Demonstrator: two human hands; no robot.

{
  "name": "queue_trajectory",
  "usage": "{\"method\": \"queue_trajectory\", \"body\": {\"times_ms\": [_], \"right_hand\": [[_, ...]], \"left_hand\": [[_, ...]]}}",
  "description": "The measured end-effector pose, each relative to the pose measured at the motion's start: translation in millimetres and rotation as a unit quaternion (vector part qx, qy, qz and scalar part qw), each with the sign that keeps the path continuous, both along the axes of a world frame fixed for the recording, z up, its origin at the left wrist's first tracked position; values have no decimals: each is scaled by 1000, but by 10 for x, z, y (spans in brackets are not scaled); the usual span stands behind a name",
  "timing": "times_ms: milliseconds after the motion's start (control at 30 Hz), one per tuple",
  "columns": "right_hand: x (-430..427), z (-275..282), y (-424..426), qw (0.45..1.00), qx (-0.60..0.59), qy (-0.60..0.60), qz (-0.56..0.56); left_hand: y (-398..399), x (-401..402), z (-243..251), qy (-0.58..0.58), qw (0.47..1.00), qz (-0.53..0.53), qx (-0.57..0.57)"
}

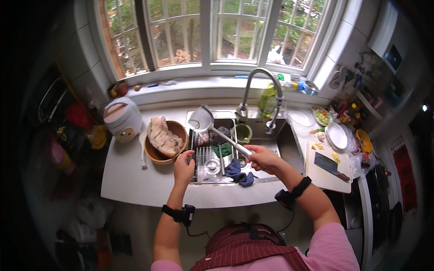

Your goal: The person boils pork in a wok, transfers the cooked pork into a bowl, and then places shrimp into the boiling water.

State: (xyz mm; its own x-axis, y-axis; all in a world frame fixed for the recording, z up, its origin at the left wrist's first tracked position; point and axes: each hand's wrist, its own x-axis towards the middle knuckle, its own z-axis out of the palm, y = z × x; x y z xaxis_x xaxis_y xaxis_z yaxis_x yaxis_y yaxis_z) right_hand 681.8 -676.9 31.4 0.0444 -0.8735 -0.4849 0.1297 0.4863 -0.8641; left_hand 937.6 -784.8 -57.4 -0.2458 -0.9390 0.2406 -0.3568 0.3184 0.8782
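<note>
My right hand (pixel 266 159) grips the handle of a metal ladle or wok spatula (pixel 204 119). Its broad head hangs over the far left part of the sink, with a green strip, perhaps scallion, on it. My left hand (pixel 184 169) is raised beside the near right rim of a wooden bowl (pixel 178 130); fingers slightly bent and apart, nothing seen in them. Whether it touches the rim cannot be made out. A large pale slab of cooked meat (pixel 162 139), with green strips on it, leans in the bowl and rises above its rim.
Below lies the double sink (pixel 291 145) with a wire rack (pixel 203 159), a green container (pixel 243 132) and dark blue cloths (pixel 237 171). The tall faucet (pixel 262 71) arches behind. A cleaver (pixel 327 164) rests on the cutting board (pixel 318 181) at right; a rice cooker (pixel 123 117) stands left.
</note>
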Motion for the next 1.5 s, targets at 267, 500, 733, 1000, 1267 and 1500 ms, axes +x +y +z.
{"method": "queue_trajectory", "body": {"times_ms": [267,500,733,1000,1267,1500], "right_hand": [[-780,103,1321,983,126,-55,-124],[-1074,353,2691,964,147,-60,-214],[-1491,852,4179,895,62,23,-441],[-2074,1166,6086,715,-13,132,-686],[-2973,1507,8352,555,187,281,-760],[-3755,1497,9403,488,352,359,-713]], "left_hand": [[-227,-923,93,-19,994,-112,-5],[137,-2006,123,3,964,-267,18],[977,-3211,122,16,903,-429,14],[2407,-4544,340,41,844,-535,-14],[4310,-5848,539,11,784,-620,23],[5468,-6782,512,14,724,-682,97]]}}
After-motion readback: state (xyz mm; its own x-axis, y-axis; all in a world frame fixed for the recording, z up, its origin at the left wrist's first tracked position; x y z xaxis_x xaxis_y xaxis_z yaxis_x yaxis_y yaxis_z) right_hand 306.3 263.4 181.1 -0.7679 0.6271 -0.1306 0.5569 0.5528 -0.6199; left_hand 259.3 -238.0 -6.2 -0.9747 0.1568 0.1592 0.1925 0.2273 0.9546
